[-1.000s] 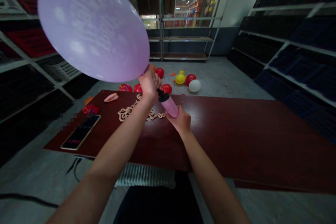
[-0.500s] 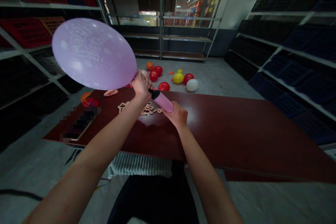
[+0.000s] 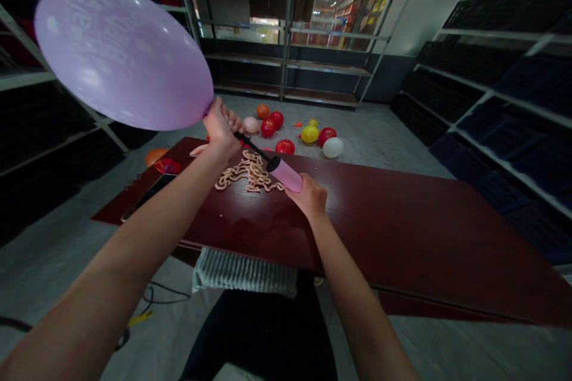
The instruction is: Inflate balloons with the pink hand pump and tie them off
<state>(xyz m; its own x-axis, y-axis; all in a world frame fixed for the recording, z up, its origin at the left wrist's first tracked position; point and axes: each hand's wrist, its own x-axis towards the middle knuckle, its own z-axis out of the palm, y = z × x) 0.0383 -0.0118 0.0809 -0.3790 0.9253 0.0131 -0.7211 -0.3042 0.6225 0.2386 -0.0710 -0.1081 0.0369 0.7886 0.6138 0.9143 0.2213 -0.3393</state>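
Observation:
A large inflated lilac balloon (image 3: pixel 120 53) with faint white lettering floats at the upper left. My left hand (image 3: pixel 220 126) is closed around its neck, just past the black nozzle of a pink hand pump (image 3: pixel 284 174). My right hand (image 3: pixel 309 196) grips the pump's body from below, above the dark red table (image 3: pixel 402 226). The thin black nozzle stretches from the pump toward my left hand. Whether the neck still sits on the nozzle is hidden by my fingers.
A pile of beige chain-like strip (image 3: pixel 248 171) lies on the table under the pump. A phone (image 3: pixel 147 195) and flat red balloons (image 3: pixel 167 165) lie at the table's left end. Several inflated balloons (image 3: pixel 308 133) sit on the floor beyond. Metal shelving lines both sides.
My left hand has drawn the balloon up and to the left, away from the pump body, so more of the black nozzle shows. The view has shifted slightly.

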